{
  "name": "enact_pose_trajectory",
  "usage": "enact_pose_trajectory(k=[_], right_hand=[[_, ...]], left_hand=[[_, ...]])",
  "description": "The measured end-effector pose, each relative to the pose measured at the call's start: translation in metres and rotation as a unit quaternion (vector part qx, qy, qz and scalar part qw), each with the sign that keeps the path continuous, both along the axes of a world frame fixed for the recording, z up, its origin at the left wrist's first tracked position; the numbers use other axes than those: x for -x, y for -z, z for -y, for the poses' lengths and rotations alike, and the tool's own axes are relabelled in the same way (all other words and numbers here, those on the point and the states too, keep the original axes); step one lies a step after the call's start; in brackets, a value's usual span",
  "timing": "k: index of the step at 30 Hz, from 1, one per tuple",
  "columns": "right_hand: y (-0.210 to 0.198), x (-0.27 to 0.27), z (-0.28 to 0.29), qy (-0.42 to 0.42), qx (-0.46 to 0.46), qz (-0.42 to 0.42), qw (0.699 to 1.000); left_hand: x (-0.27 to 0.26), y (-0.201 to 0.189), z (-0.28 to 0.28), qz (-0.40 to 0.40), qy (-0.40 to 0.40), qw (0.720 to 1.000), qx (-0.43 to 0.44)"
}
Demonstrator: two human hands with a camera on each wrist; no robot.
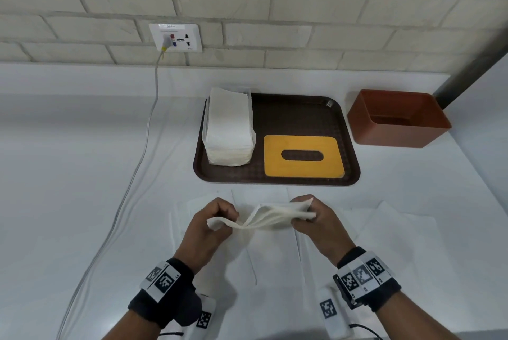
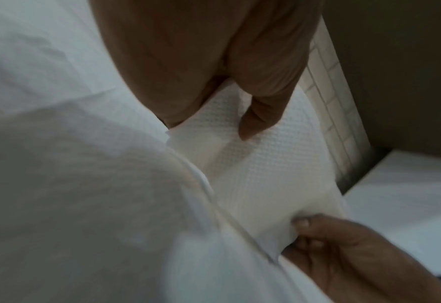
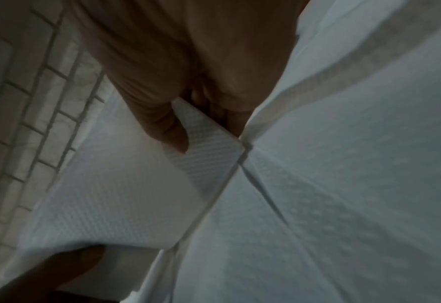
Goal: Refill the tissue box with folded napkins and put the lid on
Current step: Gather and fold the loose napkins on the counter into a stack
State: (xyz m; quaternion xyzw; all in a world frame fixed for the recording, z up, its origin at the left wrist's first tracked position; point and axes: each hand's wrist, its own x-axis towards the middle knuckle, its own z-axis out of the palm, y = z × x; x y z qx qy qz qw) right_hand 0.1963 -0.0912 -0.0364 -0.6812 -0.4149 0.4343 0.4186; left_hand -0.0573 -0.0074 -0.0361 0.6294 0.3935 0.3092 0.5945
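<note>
A white napkin (image 1: 266, 218) hangs folded between both hands above the table. My left hand (image 1: 213, 225) pinches its left end and my right hand (image 1: 312, 217) pinches its right end. The left wrist view shows the embossed napkin (image 2: 253, 164) under my left thumb. In the right wrist view my right fingers grip a napkin corner (image 3: 206, 143). A stack of napkins (image 1: 229, 130) stands at the left of a brown tray (image 1: 349, 174). The yellow lid (image 1: 302, 174) with an oval slot lies on the tray's right. The open reddish-brown box (image 1: 398, 130) stands right of the tray.
Several unfolded white napkins (image 1: 398, 232) lie spread on the white table under my hands. A grey cable (image 1: 137, 163) runs from a wall socket (image 1: 176, 37) down the table's left side. A brick wall stands behind.
</note>
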Motion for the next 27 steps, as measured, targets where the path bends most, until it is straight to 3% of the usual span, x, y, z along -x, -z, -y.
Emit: enact_pose_trajectory(k=[3, 7, 13, 18, 21, 24, 27], right_hand=[[-0.003, 0.000, -0.002, 0.015, -0.001, 0.001, 1.000], [-0.007, 0.001, 0.000, -0.003, 0.003, -0.013, 1.000], [-0.026, -0.010, 0.004, -0.016, -0.053, -0.023, 0.998], [-0.016, -0.012, 0.004, -0.038, 0.019, 0.051, 0.998], [-0.012, -0.015, 0.003, -0.029, 0.040, 0.044, 0.998], [-0.016, -0.020, 0.004, -0.030, 0.037, 0.002, 0.999], [-0.029, -0.023, 0.007, -0.034, 0.030, -0.106, 0.993]], left_hand=[[0.000, -0.007, -0.002, 0.019, -0.006, 1.000, 0.012], [0.000, -0.008, -0.004, -0.029, 0.001, 0.999, 0.016], [0.009, -0.022, -0.008, 0.036, -0.031, 0.999, -0.004], [0.010, -0.006, -0.011, -0.058, 0.008, 0.998, 0.023], [0.010, -0.002, -0.010, -0.085, -0.004, 0.996, 0.018], [0.011, -0.011, -0.010, -0.026, -0.016, 0.999, 0.040], [0.008, -0.025, -0.011, 0.056, 0.023, 0.986, 0.152]])
